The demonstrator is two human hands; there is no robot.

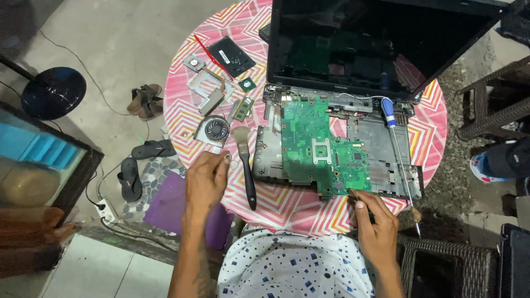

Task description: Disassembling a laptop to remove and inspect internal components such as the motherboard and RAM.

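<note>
A green motherboard (320, 143) lies in the opened grey laptop base (381, 160) on a round table with a pink zigzag cloth (182, 113). My right hand (375, 221) pinches a small dark tool at the board's near edge. My left hand (205, 179) holds a small round silvery part between its fingertips, just left of a black-handled brush (247, 165). A long blue-handled screwdriver (400, 160) rests across the laptop base on the right. The laptop's dark screen (375, 41) stands open behind.
A round fan (214, 129), a copper heat pipe assembly (207, 88), memory sticks (242, 108), a chip (247, 84) and a black cover (232, 55) lie on the table's left. Sandals (144, 102) and cables are on the floor. Wicker chairs (491, 105) stand at right.
</note>
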